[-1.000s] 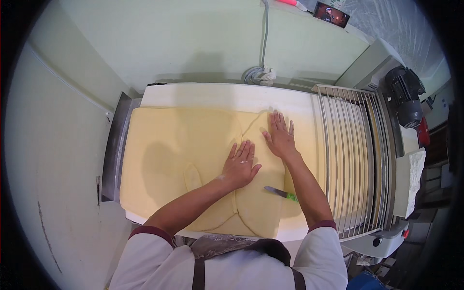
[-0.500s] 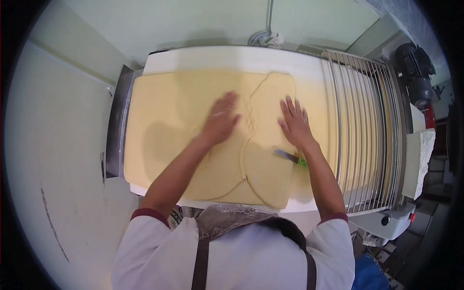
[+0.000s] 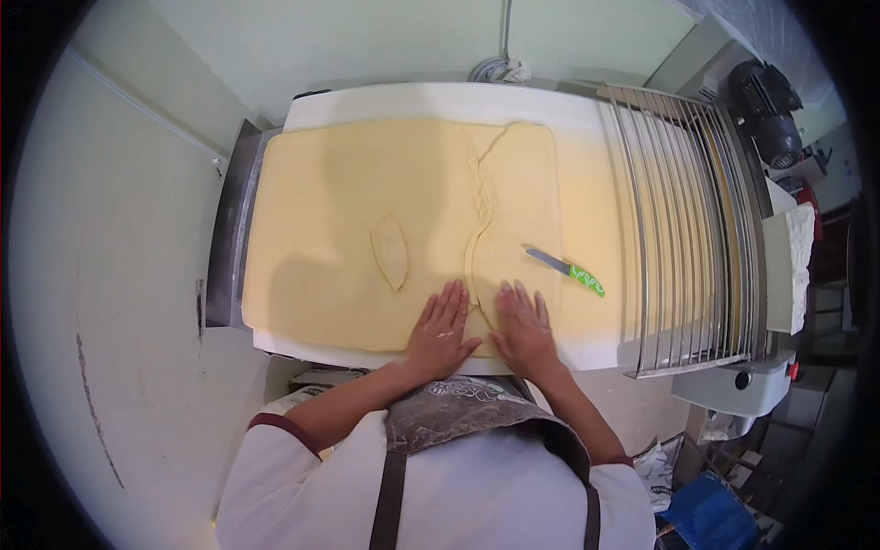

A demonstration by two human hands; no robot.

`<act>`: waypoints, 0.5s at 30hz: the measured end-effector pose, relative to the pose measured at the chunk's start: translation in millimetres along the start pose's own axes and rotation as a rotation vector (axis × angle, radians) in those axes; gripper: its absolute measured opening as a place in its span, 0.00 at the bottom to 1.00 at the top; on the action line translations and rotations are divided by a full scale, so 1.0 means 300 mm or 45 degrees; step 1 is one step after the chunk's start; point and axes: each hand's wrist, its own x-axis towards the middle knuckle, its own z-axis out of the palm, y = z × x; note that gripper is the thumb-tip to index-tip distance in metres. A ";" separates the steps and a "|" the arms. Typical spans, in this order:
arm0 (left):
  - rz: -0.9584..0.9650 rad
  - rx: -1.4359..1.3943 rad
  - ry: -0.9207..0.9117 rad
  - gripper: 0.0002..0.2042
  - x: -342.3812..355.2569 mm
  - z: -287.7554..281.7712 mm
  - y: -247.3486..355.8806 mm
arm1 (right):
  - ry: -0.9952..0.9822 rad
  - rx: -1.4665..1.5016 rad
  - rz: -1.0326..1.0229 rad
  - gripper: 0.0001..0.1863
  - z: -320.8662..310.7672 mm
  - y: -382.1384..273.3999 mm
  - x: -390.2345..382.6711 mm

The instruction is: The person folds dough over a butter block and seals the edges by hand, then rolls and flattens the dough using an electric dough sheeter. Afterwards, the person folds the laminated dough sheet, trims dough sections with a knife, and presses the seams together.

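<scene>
A wide sheet of pale yellow dough (image 3: 316,174) covers most of the white bed. An irregular seam (image 3: 480,202) runs through it from far to near, right of the middle. My left hand (image 3: 442,332) lies flat near the front edge, its fingers on the dough just left of the seam. Right of the seam, my right hand (image 3: 524,332) presses down with fingers stretched, slightly blurred. Neither hand grips anything. A leaf-shaped piece of dough (image 3: 390,253) rests on the sheet, left of the seam. Beyond my right hand lies a knife (image 3: 585,279) with a green patterned handle.
On the right a slatted metal guard (image 3: 683,229) stands over the bed, with a dark motor (image 3: 768,110) behind it. A metal end plate (image 3: 227,229) borders the left side. A coiled cable (image 3: 495,70) sits by the back wall. Blue material (image 3: 710,513) shows low on the right.
Both hands have come toward my body and closer together, down to the near end of the seam. The leaf-shaped dough piece and the knife handle now show fully.
</scene>
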 end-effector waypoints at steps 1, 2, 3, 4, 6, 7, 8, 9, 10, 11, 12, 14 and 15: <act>0.038 0.007 0.119 0.41 0.005 0.017 0.022 | -0.004 0.003 0.060 0.34 0.016 -0.027 0.009; 0.024 0.120 0.111 0.41 0.013 0.028 0.032 | -0.038 -0.086 0.055 0.34 0.026 -0.048 0.019; 0.010 0.085 0.045 0.41 0.019 0.032 0.036 | 0.018 -0.184 0.016 0.34 0.029 -0.064 0.021; 0.037 0.123 0.048 0.40 0.026 0.032 0.032 | -0.036 -0.190 0.032 0.33 0.026 -0.069 0.030; 0.065 0.170 0.070 0.39 0.028 0.021 0.020 | -0.115 -0.162 0.042 0.33 0.008 -0.072 0.034; 0.064 0.130 0.032 0.39 0.022 0.015 0.015 | -0.119 -0.150 0.022 0.33 -0.002 -0.073 0.035; 0.097 0.068 0.097 0.39 0.016 0.009 0.010 | -0.105 -0.168 0.011 0.33 -0.009 -0.074 0.038; 0.056 0.102 0.023 0.39 0.007 0.005 0.009 | -0.096 -0.122 0.043 0.33 -0.013 -0.079 0.040; 0.058 0.066 0.067 0.38 -0.008 0.004 0.016 | -0.094 -0.072 0.071 0.33 -0.013 -0.086 0.042; 0.034 0.049 0.059 0.38 -0.022 0.004 0.021 | -0.091 -0.076 0.048 0.33 -0.009 -0.094 0.046; 0.013 0.013 -0.033 0.36 -0.033 0.008 0.035 | -0.084 -0.147 0.059 0.32 -0.002 -0.103 0.048; 0.062 0.016 0.097 0.35 -0.045 0.013 0.049 | -0.087 -0.199 0.060 0.32 0.011 -0.110 0.050; 0.084 0.049 0.133 0.33 -0.037 0.010 0.038 | -0.106 -0.154 0.071 0.31 0.014 -0.103 0.048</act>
